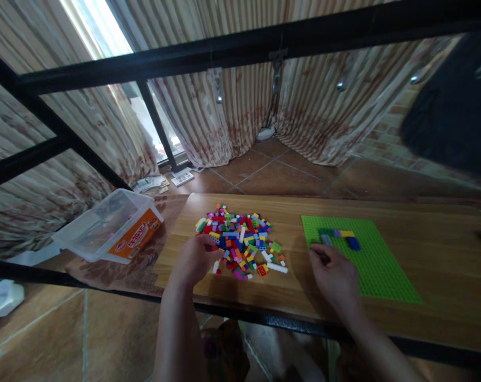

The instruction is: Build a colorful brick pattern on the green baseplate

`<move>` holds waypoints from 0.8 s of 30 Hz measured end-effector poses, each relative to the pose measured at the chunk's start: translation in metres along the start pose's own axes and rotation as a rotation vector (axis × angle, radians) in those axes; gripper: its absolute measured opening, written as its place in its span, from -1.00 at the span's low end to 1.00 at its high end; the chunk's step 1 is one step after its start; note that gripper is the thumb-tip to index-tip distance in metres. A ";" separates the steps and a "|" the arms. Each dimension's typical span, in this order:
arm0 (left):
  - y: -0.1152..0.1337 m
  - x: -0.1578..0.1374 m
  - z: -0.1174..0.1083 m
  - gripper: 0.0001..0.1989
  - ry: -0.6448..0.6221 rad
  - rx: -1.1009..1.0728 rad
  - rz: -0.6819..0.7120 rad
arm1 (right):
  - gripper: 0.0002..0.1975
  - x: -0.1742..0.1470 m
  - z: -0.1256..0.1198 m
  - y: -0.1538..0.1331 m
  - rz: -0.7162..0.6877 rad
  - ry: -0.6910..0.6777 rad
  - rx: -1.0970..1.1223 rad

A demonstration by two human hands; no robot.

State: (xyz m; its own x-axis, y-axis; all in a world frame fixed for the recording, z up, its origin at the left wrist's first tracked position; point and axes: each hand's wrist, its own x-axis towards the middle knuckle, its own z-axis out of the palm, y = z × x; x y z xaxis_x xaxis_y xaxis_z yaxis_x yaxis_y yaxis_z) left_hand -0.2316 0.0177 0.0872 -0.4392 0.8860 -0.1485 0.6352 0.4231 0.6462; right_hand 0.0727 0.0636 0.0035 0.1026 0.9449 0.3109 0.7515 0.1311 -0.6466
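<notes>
A loose pile of small toy bricks point(244, 241) in many colours lies on the wooden tabletop. My left hand point(196, 257) is at the pile's left edge, its bent fingers and thumb closed in among the bricks; whatever they grip is hidden. My right hand point(336, 273) is curled over the near left part of a green baseplate point(387, 270), its fingers drawn together, with any held piece out of sight. On the baseplate, near the far edge, stands a short bent row of bricks with a yellow brick point(347, 233) and a dark blue brick point(353, 243) at its right end.
A clear plastic box point(105, 220) with an orange label stands left of the wooden tabletop point(288, 212), on a patterned brown cloth point(105, 273). Black metal bars point(224, 50) cross behind the table before striped curtains point(240, 116). A dark object point(451, 106) hangs at upper right.
</notes>
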 end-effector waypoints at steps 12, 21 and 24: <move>-0.001 0.009 0.015 -0.84 -0.126 0.376 0.036 | -0.75 0.000 -0.001 -0.021 0.072 -0.021 0.124; 0.036 -0.001 0.010 -0.74 -0.128 -0.291 0.236 | -0.81 0.004 -0.009 -0.025 0.018 0.003 0.374; 0.064 -0.010 0.036 -0.65 -0.284 -0.587 0.227 | -0.83 0.003 -0.018 -0.030 -0.065 -0.049 0.475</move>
State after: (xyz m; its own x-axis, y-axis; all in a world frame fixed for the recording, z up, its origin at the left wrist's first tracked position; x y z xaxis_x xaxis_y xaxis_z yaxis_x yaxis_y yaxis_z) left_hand -0.1642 0.0426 0.1032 -0.1020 0.9897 -0.1001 0.2070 0.1195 0.9710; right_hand 0.0618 0.0575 0.0362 0.0255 0.9418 0.3351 0.3735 0.3020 -0.8771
